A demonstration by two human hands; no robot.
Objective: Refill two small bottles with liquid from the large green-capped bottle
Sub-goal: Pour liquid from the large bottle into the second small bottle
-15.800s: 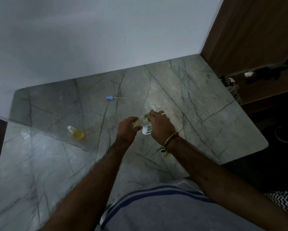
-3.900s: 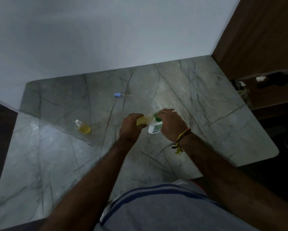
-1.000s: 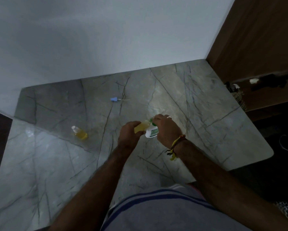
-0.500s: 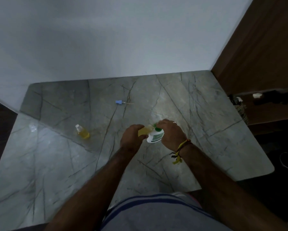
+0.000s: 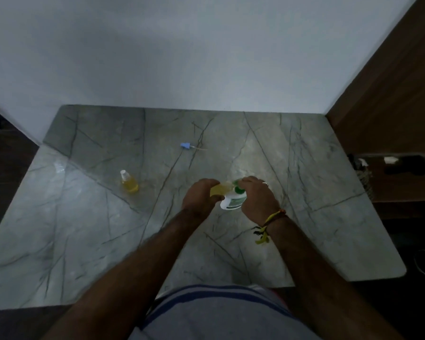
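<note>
While the left hand (image 5: pixel 201 195) curls round a small bottle (image 5: pixel 220 188) of yellow liquid and tips it toward the middle, the right hand (image 5: pixel 254 198) grips the big bottle (image 5: pixel 233 201), white with a green cap, its fingers wrapped over the top; the two mouths seem brought together so that liquid can pass without spilling, though whether any is flowing is too dim to tell; both are held just above the table (image 5: pixel 304 168), near the person's body, likely for steadiness and a clear look down at the join. A second small bottle (image 5: pixel 128 182) stands upright well to the left, apart from the hands, yellow inside and wearing a pale top; I judge it either done or waiting its turn, and cannot say which. A blue nozzle (image 5: pixel 185 145) with a thin tube lies farther back, probably the held bottle's own top, set aside clear of the pouring. Counted: two small bottles, one big bottle, one loose nozzle, two hands, one thread band (image 5: pixel 268 222) on the right wrist.
</note>
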